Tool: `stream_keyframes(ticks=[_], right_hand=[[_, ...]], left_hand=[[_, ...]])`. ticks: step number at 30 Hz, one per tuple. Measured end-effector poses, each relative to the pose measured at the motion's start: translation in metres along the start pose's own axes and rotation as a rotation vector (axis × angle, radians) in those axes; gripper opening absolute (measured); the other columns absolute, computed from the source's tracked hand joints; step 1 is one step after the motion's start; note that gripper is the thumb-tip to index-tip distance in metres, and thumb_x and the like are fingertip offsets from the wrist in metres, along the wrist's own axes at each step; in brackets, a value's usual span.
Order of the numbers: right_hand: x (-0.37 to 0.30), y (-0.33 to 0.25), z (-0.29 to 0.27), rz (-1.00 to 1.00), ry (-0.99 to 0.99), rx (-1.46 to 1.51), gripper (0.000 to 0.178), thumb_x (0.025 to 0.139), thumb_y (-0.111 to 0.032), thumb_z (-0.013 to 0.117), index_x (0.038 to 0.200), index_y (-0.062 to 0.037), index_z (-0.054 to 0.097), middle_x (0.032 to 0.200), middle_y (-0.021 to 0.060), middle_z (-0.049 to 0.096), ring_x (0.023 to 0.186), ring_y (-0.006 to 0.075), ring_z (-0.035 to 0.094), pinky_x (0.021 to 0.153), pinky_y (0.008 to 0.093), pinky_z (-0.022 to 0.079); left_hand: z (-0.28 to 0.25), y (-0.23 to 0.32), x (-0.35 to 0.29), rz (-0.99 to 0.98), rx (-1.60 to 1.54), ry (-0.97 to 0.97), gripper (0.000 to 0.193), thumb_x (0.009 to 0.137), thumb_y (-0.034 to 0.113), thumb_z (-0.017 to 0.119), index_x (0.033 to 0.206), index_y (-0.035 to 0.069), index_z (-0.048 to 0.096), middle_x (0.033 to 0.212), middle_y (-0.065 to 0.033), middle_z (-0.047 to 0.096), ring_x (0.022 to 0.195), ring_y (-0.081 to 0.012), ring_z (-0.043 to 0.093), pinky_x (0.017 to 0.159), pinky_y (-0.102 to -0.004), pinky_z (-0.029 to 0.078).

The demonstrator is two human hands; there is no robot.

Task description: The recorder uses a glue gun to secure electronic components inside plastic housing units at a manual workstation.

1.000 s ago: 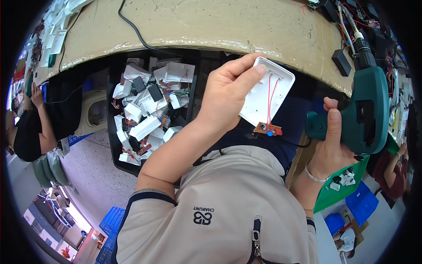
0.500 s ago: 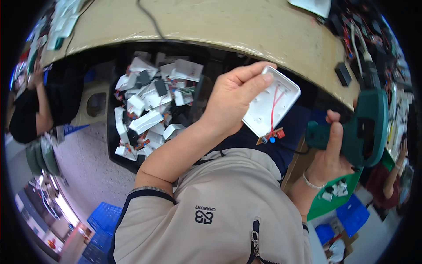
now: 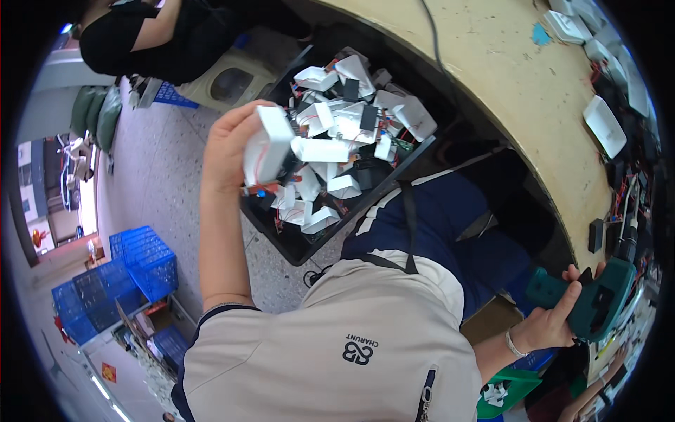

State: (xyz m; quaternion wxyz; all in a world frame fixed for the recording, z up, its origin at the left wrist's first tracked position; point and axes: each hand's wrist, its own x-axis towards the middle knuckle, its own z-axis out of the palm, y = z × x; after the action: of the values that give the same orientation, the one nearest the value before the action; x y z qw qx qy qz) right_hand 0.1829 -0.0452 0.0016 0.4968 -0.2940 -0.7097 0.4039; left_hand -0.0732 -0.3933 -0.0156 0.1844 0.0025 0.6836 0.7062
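Observation:
My left hand (image 3: 226, 156) grips a white plastic housing (image 3: 273, 133) by its side, fingers wrapped round the far edge. Red wires show inside the housing, and a small board hangs at its lower end. It is held over the left edge of a black crate (image 3: 395, 178), which is heaped with white plastic casings (image 3: 323, 150), wires and black blocks. At the right, by the table's edge, my right hand (image 3: 548, 320) is closed round a dark green electric drill (image 3: 610, 299). The drill's chuck points away from me.
A tan table (image 3: 506, 77) curves along the far right, with a white shell (image 3: 605, 126) and a small black block (image 3: 596, 235) on it. Blue crates (image 3: 144, 264) stand on the floor at left; a green bin (image 3: 520, 387) is low right. Another person (image 3: 116, 39) sits far left.
My left hand has swung left with the housing, from beside the table to over the black crate. The view has turned left. My right hand still holds the drill.

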Motion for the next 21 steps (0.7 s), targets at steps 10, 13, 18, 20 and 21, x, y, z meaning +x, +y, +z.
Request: stream_keyframes(ticks=[10,13,18,20,21], right_hand=[[0.008,0.001,-0.001,-0.071,0.042,-0.004,0.038,0.082,0.004,0.055,0.117,0.0150,0.043,0.112,0.0242,0.055,0.074,0.0225,0.063,0.066,0.0285,0.052],[0.005,0.005,-0.003,0.089,0.071,0.069,0.038,0.083,0.006,0.052,0.119,0.0113,0.043,0.116,0.0208,0.054,0.077,0.0209,0.063,0.066,0.0281,0.052],[0.006,0.014,-0.010,0.071,0.021,0.212,0.054,0.080,-0.002,0.057,0.129,0.0048,0.034,0.123,0.0225,0.047,0.081,0.0192,0.060,0.068,0.0291,0.052],[0.006,0.014,-0.018,0.039,0.069,0.213,0.056,0.080,-0.005,0.059,0.129,0.0046,0.034,0.122,0.0229,0.047,0.080,0.0195,0.060,0.067,0.0290,0.052],[0.006,0.015,-0.021,0.027,0.078,0.236,0.057,0.079,-0.008,0.061,0.128,0.0045,0.035,0.122,0.0234,0.047,0.079,0.0198,0.060,0.067,0.0290,0.052]], left_hand=[[-0.081,-0.068,-0.024,-0.420,0.442,-0.029,0.020,0.078,0.010,0.065,0.096,0.001,0.066,0.085,-0.0048,0.065,0.071,-0.0116,0.060,0.063,-0.0253,0.049],[-0.062,-0.075,-0.030,-0.363,0.712,-0.255,0.024,0.076,0.010,0.068,0.097,-0.002,0.065,0.084,-0.0025,0.065,0.076,-0.0086,0.057,0.068,-0.0220,0.046],[-0.004,-0.044,-0.011,-0.403,0.730,-0.506,0.023,0.077,0.012,0.069,0.095,-0.002,0.065,0.081,-0.0005,0.065,0.076,-0.0069,0.056,0.068,-0.0221,0.045],[0.048,-0.015,0.000,-0.377,0.694,-0.637,0.023,0.076,0.012,0.070,0.094,-0.002,0.066,0.080,-0.0023,0.065,0.073,-0.0084,0.056,0.066,-0.0232,0.046],[0.075,-0.003,0.007,-0.197,0.684,-0.778,0.023,0.075,0.012,0.070,0.093,-0.002,0.066,0.080,-0.0040,0.065,0.072,-0.0108,0.057,0.066,-0.0246,0.046]])
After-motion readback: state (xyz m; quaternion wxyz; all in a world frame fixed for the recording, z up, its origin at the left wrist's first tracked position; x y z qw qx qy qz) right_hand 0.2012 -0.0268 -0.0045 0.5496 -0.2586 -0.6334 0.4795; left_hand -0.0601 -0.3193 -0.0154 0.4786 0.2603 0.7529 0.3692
